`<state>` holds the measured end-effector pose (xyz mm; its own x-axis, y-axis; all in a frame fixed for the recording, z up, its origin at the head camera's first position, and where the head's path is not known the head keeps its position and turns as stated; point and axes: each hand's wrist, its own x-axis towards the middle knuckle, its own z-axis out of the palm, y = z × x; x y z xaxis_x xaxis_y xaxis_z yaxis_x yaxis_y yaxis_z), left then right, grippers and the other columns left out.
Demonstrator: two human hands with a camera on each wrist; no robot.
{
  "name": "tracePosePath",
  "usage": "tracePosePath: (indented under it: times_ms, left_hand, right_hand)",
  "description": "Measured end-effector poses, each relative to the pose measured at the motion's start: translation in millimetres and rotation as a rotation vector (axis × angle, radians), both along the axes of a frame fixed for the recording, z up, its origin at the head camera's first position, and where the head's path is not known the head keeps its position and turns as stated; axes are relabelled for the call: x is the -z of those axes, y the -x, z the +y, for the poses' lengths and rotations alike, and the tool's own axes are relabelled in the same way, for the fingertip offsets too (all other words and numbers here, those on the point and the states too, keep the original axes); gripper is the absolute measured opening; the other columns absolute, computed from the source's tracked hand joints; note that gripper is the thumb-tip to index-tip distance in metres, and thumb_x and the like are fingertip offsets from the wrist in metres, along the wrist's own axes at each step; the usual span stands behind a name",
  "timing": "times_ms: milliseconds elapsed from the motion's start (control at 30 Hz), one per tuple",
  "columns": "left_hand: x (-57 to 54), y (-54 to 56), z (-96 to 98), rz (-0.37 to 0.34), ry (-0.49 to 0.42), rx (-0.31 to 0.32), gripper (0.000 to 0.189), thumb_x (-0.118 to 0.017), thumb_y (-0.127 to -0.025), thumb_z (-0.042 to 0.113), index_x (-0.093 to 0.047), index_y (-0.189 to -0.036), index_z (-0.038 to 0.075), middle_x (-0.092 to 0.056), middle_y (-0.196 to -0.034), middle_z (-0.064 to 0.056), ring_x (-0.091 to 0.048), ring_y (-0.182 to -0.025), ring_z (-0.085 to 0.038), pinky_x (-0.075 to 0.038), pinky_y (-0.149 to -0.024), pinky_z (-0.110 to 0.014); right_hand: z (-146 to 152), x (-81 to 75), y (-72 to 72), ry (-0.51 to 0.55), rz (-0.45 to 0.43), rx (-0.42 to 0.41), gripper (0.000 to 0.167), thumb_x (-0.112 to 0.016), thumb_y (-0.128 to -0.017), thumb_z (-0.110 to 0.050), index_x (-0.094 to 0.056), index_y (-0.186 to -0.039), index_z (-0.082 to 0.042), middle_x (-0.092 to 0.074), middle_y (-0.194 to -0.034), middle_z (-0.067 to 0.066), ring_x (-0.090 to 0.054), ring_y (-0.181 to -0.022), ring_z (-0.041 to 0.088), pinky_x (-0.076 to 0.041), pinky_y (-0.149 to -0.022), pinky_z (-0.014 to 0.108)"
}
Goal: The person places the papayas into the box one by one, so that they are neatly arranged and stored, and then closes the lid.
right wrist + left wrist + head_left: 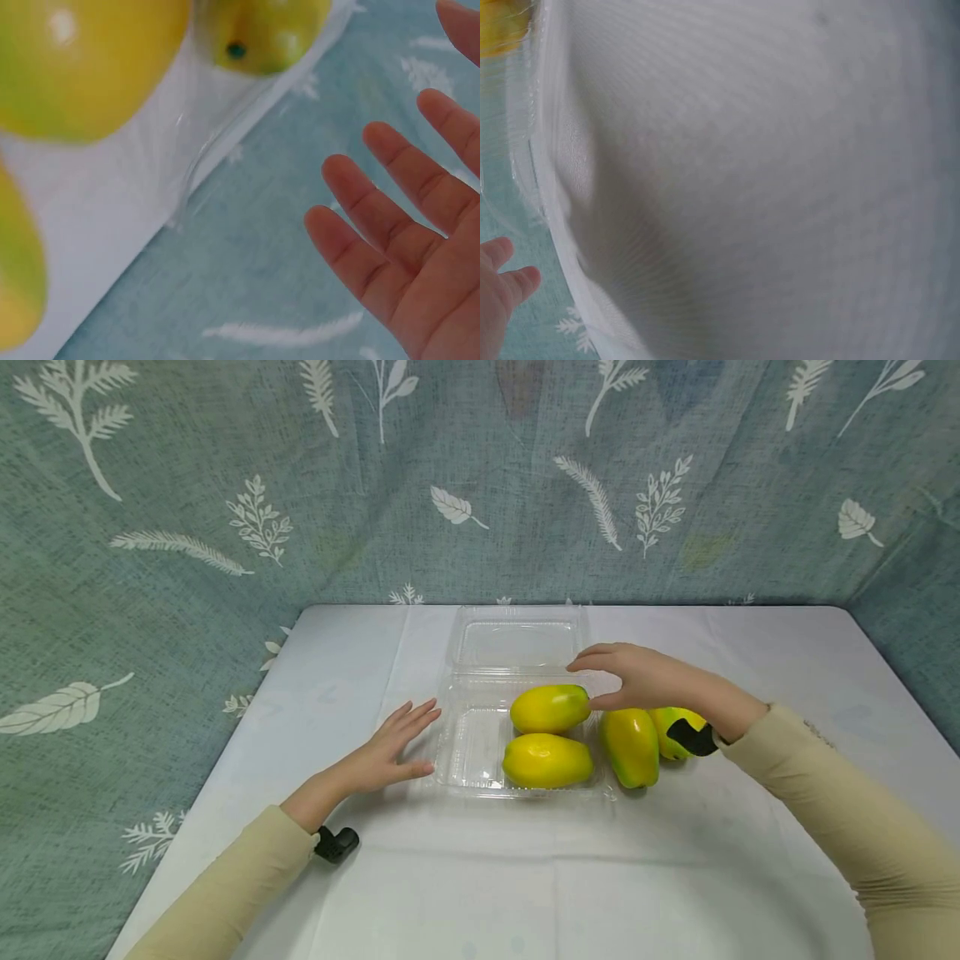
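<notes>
Sleeves (pixel 847 814) lead to left hand (pixel 382 756) and right hand (pixel 648 677), both spread, gripping nothing — only the right wrist view shows one fruit's (pixel 274 30) dark spot (pixel 236 50) — cloth (pixel 487 877) stretching before the container (pixel 472 747).

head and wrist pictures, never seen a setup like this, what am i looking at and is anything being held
No machine here, just a person's bare left hand and right hand. The wide picture comes from the head; the two close ones from the left and right wrists. On the white cloth lies an open clear box with two yellow fruits inside. Two more fruits lie to its right. The left hand is open beside the box. The right hand is open too, near the farther boxed fruit. Nothing appears to be held.
</notes>
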<state>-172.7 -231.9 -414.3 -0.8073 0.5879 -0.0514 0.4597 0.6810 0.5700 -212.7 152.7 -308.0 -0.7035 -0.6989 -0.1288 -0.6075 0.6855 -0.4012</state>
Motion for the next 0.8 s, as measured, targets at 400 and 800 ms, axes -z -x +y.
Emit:
tracePosePath:
  times_ms: [400, 800]
  left_hand:
    - [-0.5, -0.2, 0.5, -0.011, 0.003, -0.001, 0.077, -0.06, -0.087, 0.037, -0.018, -0.147, 0.017, -0.008, -0.155, 0.002, 0.001, -0.139, -0.037, -0.012, -0.103, -0.066]
    - [-0.4, -0.3, 0.3, -0.014, -0.006, 0.004, 0.076, -0.06, -0.087, 0.033, -0.018, -0.147, 0.017, -0.007, -0.155, 0.001, 0.002, -0.139, -0.038, -0.011, -0.102, -0.067]
  right_hand:
    - [55, 8.0, -6.0, 0.031, -0.043, 0.169, 0.05, -0.065, -0.085, -0.019, -0.049, -0.13, -0.005, -0.044, -0.134, 0.02, -0.041, -0.121, 0.039, -0.037, -0.095, 0.055]
    - [94, 34.2, -11.9, 0.078, -0.058, 0.297, 0.051, -0.064, -0.085, -0.014, -0.046, -0.13, 0.001, -0.043, -0.132, 0.026, -0.047, -0.11, 0.039, -0.044, -0.084, 0.053]
